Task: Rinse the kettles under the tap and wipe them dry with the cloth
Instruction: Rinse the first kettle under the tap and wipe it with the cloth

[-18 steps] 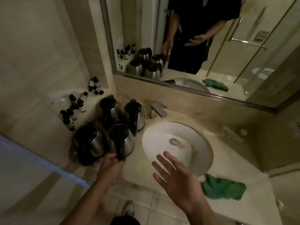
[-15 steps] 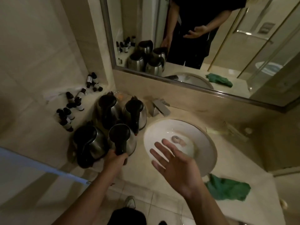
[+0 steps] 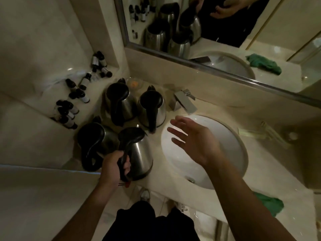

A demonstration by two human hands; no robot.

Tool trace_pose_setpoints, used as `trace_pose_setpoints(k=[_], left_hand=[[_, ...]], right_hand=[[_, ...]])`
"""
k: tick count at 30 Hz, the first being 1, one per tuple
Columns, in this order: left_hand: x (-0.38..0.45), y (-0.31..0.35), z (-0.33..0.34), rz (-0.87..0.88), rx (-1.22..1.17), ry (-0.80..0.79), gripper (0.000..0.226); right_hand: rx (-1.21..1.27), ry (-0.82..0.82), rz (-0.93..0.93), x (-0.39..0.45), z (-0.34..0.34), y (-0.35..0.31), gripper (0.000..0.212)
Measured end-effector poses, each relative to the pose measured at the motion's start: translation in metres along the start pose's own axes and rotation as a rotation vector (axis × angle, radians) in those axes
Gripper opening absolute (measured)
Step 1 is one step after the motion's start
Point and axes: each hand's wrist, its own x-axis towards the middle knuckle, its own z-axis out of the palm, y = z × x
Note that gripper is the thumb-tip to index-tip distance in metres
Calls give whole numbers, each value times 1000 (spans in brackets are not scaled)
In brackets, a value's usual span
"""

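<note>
I'm standing at a pale marble worktop [image 3: 173, 173] in dim, warm light, with a round white basin [image 3: 231, 141] sunk into it. A metal-framed mirror [image 3: 217, 20] runs along the beige wall [image 3: 43, 32] ahead, and small dark bottles [image 3: 74, 100] cluster in the left corner. Below me, a light tiled floor [image 3: 156, 202].

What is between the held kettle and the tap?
In the head view, another kettle stands between the held kettle and the tap.
</note>
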Motion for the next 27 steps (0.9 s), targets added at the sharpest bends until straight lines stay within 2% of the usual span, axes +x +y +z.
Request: trace_pose_setpoints(k=[4, 7, 10, 13, 16, 19, 21, 24, 27], left_hand=[[-14, 10, 18, -46, 60, -27, 32], [-25, 12, 47, -74, 163, -60, 36], [-28, 6, 83, -114, 198, -84, 40], [-18, -10, 115, -107, 180, -123, 36], [-3, -30, 140, -133, 120, -125, 46], [13, -42, 159, -145, 38, -172, 51], [26, -47, 165, -149, -21, -214, 48], [46, -53, 167, -146, -69, -241, 44], [67, -63, 168, -198, -57, -193, 46]], right_hand=[[-437, -38, -38, 18, 6, -10, 22], [-685, -85, -79, 18, 2, -15, 20], [-932, -120, -150, 15, -13, -17, 31], [-1192, -52, -313, 13, -32, -22, 44], [-1110, -71, -386, 14, -43, -40, 50], [-980, -104, -353, 25, -49, -63, 41], [-966, 21, -377, 55, -59, -72, 35], [-1070, 228, -409, 119, -75, -86, 33], [-1183, 283, -297, 182, -85, -88, 24]])
